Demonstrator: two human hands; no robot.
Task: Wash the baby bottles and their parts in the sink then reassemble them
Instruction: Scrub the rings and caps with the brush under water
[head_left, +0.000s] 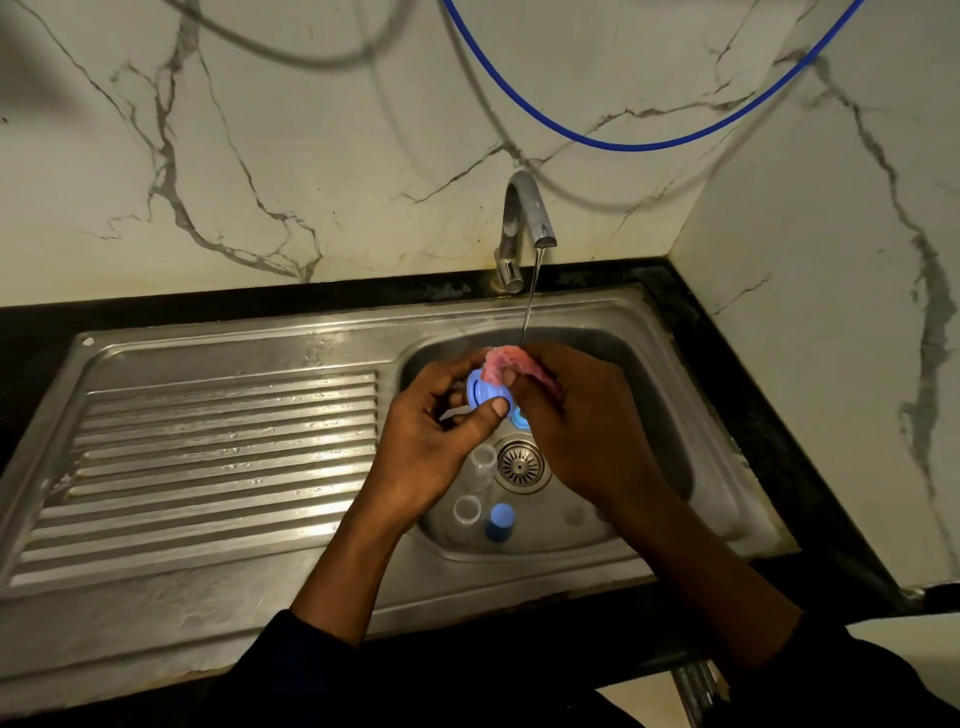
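My left hand (439, 426) holds a blue bottle ring (480, 389) over the steel sink basin (670, 415). My right hand (576, 415) presses a pink scrub cloth (501, 364) against the ring, right under a thin stream of water from the tap (522, 228). Below my hands, in the basin, stand two clear bottles (483, 462) (466, 512) and a blue cap (500, 522). Another blue part (519, 418) peeks out between my hands. The drain strainer (521, 464) lies at the basin's middle.
A ribbed steel draining board (218, 467) stretches to the left of the basin. A black counter edge (753, 415) frames the sink, with marble walls behind and to the right. A blue hose (623, 140) hangs across the back wall.
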